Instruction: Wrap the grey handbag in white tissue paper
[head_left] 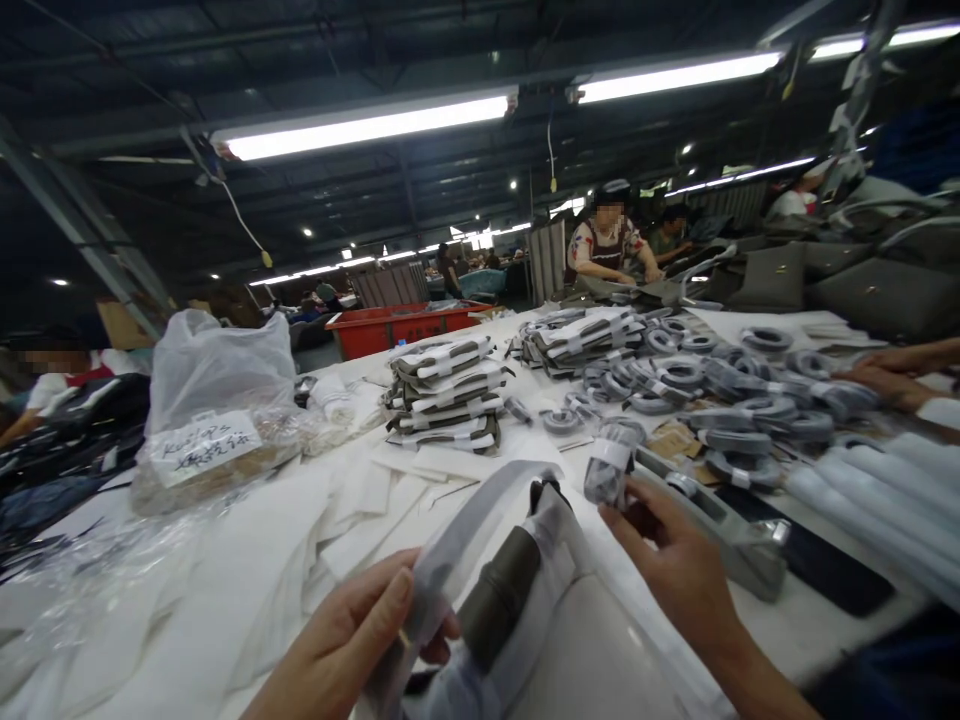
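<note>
The big white table [817, 630] is crowded, with little bare room, only near the right edge. A clear bag [214, 410] sits far left. Two stacks of wrapped straps [450, 395] stand in the middle. The left hand [349, 640] pinches a paper strip [465, 545] round a grey handle [499, 595]. The right hand [679, 565] grips one rolled strap [609, 470].

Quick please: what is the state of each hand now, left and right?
Left hand: closed, fingers pinching a grey paper strip.
Right hand: closed, fingers holding a small grey rolled strap with white band.
</note>
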